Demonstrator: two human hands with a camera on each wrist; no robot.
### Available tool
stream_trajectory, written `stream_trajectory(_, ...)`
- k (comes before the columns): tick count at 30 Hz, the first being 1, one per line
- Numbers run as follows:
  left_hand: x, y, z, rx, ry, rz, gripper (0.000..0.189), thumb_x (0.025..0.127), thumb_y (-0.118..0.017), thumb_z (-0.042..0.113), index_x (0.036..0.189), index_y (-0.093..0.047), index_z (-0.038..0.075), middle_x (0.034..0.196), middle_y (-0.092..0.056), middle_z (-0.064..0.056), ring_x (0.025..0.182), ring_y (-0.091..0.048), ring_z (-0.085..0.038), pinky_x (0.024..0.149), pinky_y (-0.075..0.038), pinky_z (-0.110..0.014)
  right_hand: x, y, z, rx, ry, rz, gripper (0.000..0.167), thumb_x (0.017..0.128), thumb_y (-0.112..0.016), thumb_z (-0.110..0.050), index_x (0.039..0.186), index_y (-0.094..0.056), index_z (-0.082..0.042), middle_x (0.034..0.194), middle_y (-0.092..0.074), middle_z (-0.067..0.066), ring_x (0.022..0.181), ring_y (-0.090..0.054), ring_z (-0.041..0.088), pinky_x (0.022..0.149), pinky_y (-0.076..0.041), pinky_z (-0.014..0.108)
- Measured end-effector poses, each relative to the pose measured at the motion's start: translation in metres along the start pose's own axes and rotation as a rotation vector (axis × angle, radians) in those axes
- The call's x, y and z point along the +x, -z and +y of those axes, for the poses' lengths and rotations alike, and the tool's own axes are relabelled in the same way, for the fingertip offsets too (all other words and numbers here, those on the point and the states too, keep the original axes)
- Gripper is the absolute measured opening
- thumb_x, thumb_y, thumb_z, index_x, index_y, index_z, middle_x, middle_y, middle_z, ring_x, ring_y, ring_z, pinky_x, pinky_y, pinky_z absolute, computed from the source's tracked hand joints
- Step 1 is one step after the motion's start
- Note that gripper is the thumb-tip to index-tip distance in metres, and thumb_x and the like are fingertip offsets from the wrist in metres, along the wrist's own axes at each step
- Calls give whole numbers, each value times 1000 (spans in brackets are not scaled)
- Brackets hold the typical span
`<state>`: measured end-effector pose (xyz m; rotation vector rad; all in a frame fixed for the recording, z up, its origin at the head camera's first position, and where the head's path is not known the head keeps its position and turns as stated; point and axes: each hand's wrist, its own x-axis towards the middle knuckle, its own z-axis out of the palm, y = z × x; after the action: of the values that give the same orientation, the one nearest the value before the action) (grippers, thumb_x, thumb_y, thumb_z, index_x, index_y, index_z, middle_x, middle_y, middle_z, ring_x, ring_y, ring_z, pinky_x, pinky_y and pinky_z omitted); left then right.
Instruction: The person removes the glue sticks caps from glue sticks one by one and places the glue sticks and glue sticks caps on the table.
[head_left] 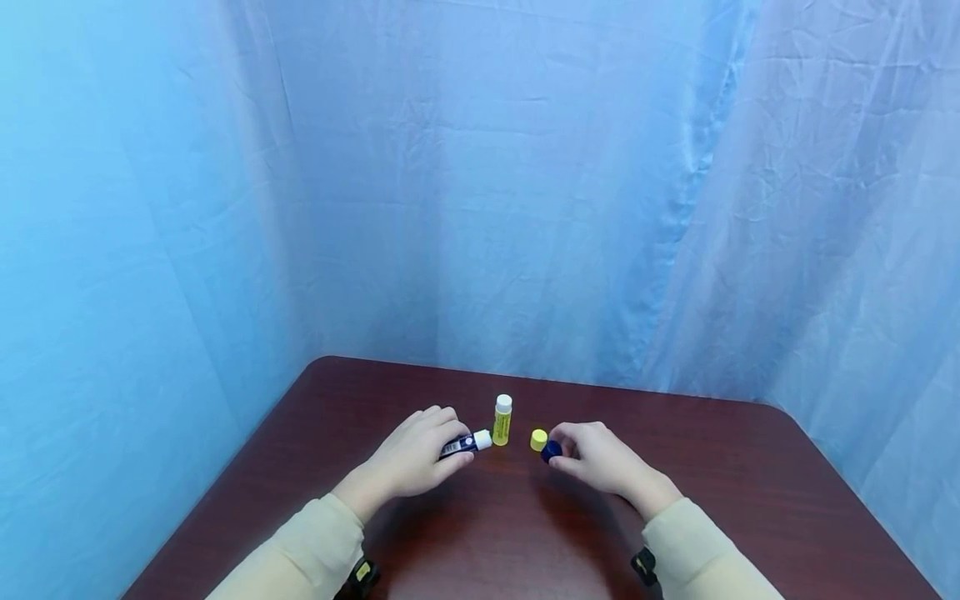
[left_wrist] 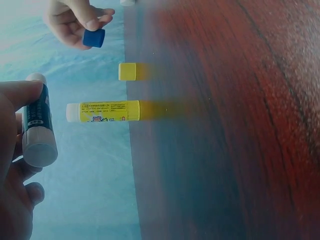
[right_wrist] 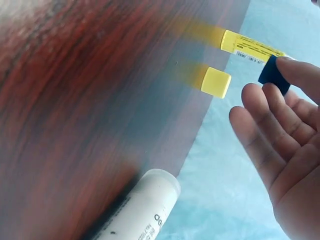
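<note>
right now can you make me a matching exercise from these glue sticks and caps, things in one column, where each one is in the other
Things:
1. dark glue stick
2. yellow glue stick
3. yellow cap
4. blue cap

Places:
A. standing upright on the table, uncapped
B. held in the left hand
C. pinched in the right hand
D. lying on the table between the yellow stick and the right hand

Pairs: 1-B, 2-A, 3-D, 4-C

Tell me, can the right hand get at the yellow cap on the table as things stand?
Probably yes. The yellow cap sits on the table right beside the right hand, with nothing between them. But that hand already pinches a blue cap, so its fingertips are busy and it might need to put that down first.
</note>
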<state>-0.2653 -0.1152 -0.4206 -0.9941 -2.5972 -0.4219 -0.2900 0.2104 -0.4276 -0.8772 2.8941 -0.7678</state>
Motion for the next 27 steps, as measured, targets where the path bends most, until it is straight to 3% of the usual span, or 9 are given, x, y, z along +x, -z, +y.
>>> stream_trajectory(13, -4, -1, 2, 3, 1, 1, 26, 97, -68, 42, 109, -71, 19, 94, -55, 12, 85, -46, -7, 78, -44, -30, 7, -13, 0, -27, -62, -81, 17, 92, -78, -17, 102, -65, -15, 70, -57, -8, 64, -56, 10, 65, -49, 31)
stream_trajectory(20, -6, -1, 2, -12, 1, -12, 26, 97, -68, 42, 109, -71, 19, 94, -54, 13, 85, -45, -7, 78, -45, -30, 11, -17, 0, -47, -65, -122, 18, 93, -76, -16, 109, -68, -10, 68, -56, -7, 64, -55, 11, 67, -49, 33)
stream_trajectory(27, -7, -1, 3, -25, 10, -24, 24, 96, -69, 40, 110, -70, 19, 94, -54, 13, 85, -45, -7, 79, -45, -31, 12, -18, -4, -39, -83, -163, 22, 94, -74, -15, 114, -69, -7, 67, -56, -3, 60, -53, 12, 61, -47, 32)
